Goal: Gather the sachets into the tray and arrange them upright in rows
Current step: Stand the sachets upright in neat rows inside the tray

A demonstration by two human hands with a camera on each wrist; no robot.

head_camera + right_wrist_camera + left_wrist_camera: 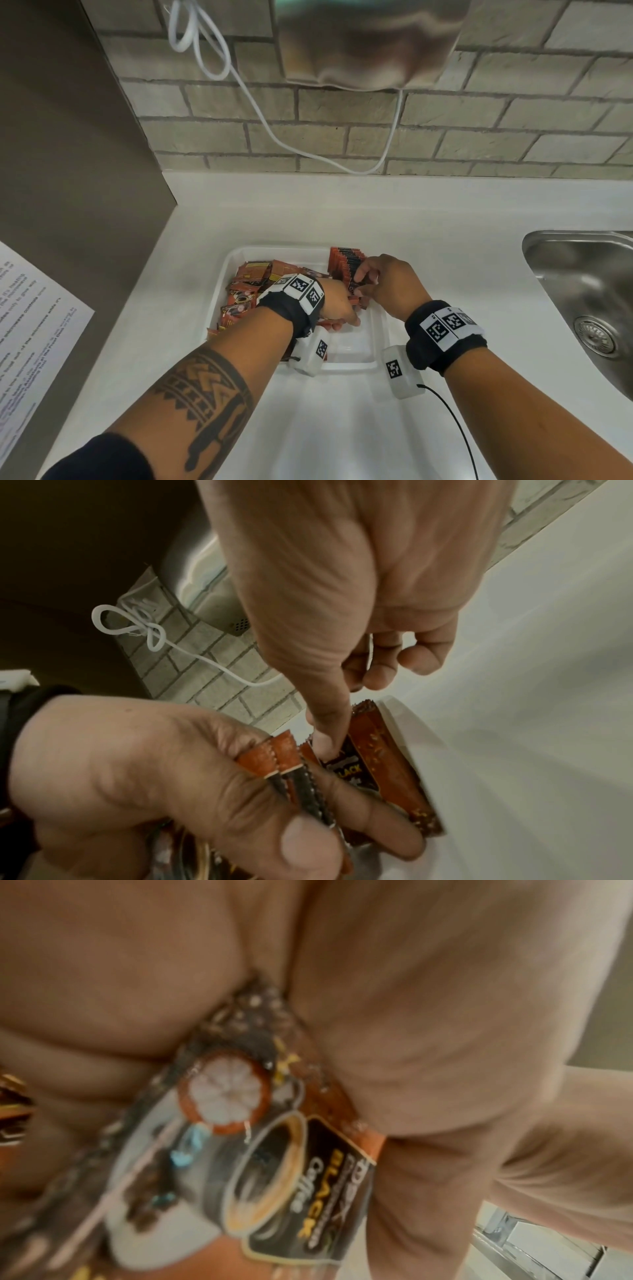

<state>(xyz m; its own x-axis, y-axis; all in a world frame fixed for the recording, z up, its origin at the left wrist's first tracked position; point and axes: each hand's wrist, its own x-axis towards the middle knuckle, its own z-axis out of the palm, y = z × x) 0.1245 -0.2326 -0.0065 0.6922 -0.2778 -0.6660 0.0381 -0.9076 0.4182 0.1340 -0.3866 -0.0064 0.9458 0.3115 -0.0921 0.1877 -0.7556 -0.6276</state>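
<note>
A white tray (274,249) sits on the white counter. Loose red-and-black coffee sachets (246,291) lie heaped in its left half. A row of sachets (346,262) stands upright at its far right. My left hand (339,308) hovers over the tray's middle and grips a bunch of sachets (284,761); the left wrist view shows one of them (274,1164) close up, printed "Black Coffee". My right hand (363,284) is at the near end of the row, its thumb (329,723) pressed against the front sachet (377,764) and its fingers curled behind it.
A steel sink (582,291) is set into the counter at the right. A white cable (274,137) hangs down the brick wall from a metal unit (370,44). A printed sheet (30,342) lies at the left. Bare counter lies in front of the tray.
</note>
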